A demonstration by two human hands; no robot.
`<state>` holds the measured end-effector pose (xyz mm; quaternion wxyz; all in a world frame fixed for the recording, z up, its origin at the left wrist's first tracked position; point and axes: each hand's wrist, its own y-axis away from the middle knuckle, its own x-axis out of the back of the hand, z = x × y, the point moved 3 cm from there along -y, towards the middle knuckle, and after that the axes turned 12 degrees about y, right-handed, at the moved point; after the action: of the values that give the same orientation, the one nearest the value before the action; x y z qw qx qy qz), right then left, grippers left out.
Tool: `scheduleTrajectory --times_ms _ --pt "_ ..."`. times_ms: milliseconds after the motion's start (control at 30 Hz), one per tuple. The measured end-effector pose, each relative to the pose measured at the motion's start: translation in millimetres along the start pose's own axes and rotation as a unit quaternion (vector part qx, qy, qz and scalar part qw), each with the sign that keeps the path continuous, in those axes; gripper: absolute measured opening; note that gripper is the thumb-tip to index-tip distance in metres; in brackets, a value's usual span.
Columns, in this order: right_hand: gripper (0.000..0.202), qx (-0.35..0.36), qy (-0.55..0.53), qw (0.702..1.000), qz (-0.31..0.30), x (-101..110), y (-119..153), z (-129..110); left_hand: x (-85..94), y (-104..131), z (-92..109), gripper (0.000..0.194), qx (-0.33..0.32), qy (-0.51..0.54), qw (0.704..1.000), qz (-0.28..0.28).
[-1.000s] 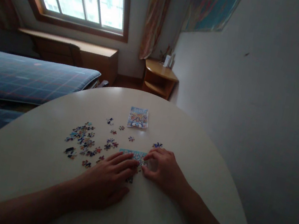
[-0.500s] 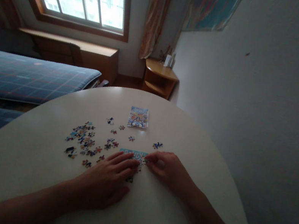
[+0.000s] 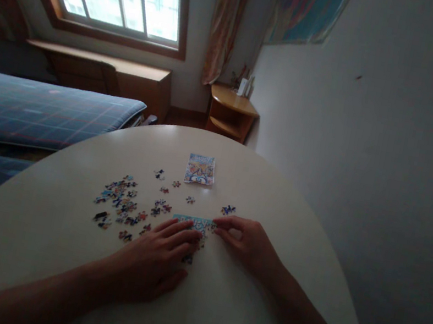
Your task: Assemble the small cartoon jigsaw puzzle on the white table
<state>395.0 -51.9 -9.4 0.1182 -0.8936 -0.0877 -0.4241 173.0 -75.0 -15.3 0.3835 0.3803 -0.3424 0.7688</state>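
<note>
Mattress: a blue plaid mattress (image 3: 40, 114) lies at the far left, beyond the round white bench (image 3: 222, 319).
Loose pieces: a scattered heap of jigsaw pieces (image 3: 121, 201) covers the left of the bench, dark, blue and reddish, with a few strays farther off toward the middle.
Left hand: the left hand (image 3: 153, 257) rests palm down, its fingers extended and slightly spread over part of the joined section; the thumb lies apart on the bench.
Joined section: a small, partly hidden puzzle section (image 3: 196, 222) sits in front of the person between the two hands, with a teal strip along its far edge.
Progress: that much appears fitted together; many pieces lie loose, so the puzzle looks to be at an early stage.
Printed packet: a flat blue-and-orange packet (image 3: 200, 170) lies beyond the section; it seems to carry lettering along its top, too small to read.
Right hand: the thumb and index finger of the right hand (image 3: 215, 226) meet the section's right edge, tips close together; whether they pinch a piece, I cannot tell.
Blue cluster: a few dark blue pieces (image 3: 228, 210) lie just beyond the right hand.
Brands: none legible.
</note>
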Motion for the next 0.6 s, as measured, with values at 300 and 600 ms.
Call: scheduleTrajectory --times_ms 300,600 --pt "0.018 0.012 -0.011 1.0 0.026 6.7 -0.4 -8.2 1.0 -1.1 1.3 0.044 0.003 -0.005 1.0 -0.008" --pt "0.018 0.014 0.005 0.999 0.035 6.6 -1.0 -6.2 -0.1 -0.1 -0.3 0.045 0.004 -0.001 1.0 -0.01"
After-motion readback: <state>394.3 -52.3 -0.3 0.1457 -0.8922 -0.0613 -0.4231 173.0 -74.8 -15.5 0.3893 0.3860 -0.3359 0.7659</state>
